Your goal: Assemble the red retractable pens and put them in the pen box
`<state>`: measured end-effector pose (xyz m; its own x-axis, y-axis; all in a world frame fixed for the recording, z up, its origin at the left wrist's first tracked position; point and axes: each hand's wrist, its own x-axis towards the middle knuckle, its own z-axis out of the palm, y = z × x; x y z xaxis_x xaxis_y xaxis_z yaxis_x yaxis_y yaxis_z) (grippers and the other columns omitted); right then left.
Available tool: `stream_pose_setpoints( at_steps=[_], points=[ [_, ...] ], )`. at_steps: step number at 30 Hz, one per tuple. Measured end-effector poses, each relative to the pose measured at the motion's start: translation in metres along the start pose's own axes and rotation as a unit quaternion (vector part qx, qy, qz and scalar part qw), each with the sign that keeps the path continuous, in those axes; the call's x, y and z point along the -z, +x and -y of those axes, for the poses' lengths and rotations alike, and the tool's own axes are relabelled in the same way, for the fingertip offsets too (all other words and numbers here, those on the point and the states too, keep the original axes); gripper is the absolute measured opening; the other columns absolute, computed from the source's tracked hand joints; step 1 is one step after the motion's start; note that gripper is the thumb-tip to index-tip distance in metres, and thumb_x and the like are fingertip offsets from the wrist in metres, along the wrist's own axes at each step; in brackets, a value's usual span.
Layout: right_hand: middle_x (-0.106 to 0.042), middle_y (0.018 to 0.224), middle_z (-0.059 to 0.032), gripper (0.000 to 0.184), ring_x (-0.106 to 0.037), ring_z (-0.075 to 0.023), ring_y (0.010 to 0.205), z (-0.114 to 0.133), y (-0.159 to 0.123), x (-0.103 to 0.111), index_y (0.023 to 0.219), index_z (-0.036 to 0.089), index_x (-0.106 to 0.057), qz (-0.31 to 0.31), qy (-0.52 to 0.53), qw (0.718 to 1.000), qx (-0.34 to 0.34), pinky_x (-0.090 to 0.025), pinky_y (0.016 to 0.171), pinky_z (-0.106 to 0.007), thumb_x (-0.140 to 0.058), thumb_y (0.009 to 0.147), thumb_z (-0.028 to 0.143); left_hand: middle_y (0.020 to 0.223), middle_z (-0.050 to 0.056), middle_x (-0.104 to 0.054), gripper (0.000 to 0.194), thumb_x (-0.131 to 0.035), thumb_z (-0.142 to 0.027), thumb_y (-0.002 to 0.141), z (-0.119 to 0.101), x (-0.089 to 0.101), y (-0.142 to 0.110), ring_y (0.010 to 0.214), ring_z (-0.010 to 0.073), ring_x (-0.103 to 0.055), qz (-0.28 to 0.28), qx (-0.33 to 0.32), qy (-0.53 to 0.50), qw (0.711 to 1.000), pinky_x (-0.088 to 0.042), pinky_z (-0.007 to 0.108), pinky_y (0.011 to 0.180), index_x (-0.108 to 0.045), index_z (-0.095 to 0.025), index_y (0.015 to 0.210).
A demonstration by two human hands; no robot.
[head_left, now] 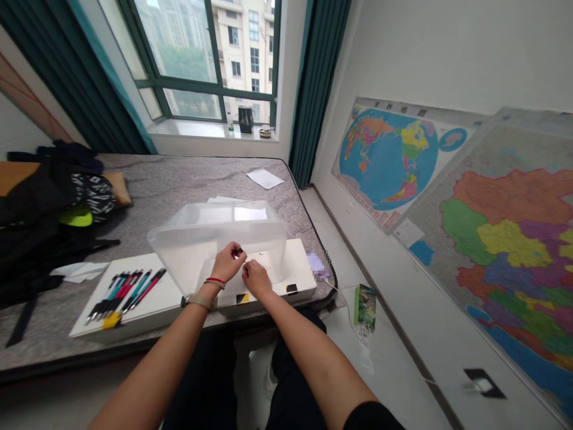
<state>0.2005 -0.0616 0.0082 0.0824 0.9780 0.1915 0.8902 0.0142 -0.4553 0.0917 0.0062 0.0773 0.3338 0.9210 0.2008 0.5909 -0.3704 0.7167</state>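
Observation:
My left hand (227,261), with a red band and a watch strap at the wrist, is closed around a small dark-and-red piece (237,253) whose kind I cannot make out. Close beside it, my right hand (256,278) is closed with fingers pinched; whatever it may hold is hidden. Both hands are at the open side of a clear plastic bin (188,230), which is tipped over on a white box (301,263). Several pens (128,292) in black, red and teal lie in a row on another white box (168,301) to the left.
The boxes lie along the near edge of a grey mattress (179,179). Dark bags and clothes (40,209) are heaped at the left. White paper (265,178) lies farther back. A blurred purple item (317,266) with a white cable sits at the right corner; a green box (366,306) is on the floor.

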Motion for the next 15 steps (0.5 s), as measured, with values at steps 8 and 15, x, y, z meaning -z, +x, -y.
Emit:
stream_pose_setpoints(
  at_steps=[8, 15],
  points=[
    [-0.066, 0.098, -0.0064, 0.016, -0.061, -0.0151, 0.090, -0.005, 0.012, 0.006, 0.097, 0.017, -0.065, -0.008, 0.102, 0.995, -0.010, -0.045, 0.086, -0.025, -0.050, 0.092, 0.019, 0.063, 0.002, -0.067, 0.038, -0.074, -0.042, 0.066, 0.037, 0.024, -0.060, 0.038, 0.0059, -0.038, 0.051, 0.140, -0.307, 0.940, -0.027, 0.019, 0.041, -0.054, -0.017, 0.085],
    [-0.070, 0.090, -0.0061, 0.017, -0.069, -0.0149, 0.076, 0.012, 0.025, 0.040, 0.095, 0.015, -0.065, 0.011, 0.407, 0.912, -0.052, -0.054, 0.070, -0.026, -0.055, 0.090, 0.027, 0.090, 0.004, -0.071, 0.044, -0.074, -0.040, 0.072, 0.028, 0.030, -0.078, 0.037, -0.0004, -0.027, 0.053, 0.157, -0.492, 0.855, -0.019, 0.016, 0.037, -0.050, -0.020, 0.103]
  ],
)
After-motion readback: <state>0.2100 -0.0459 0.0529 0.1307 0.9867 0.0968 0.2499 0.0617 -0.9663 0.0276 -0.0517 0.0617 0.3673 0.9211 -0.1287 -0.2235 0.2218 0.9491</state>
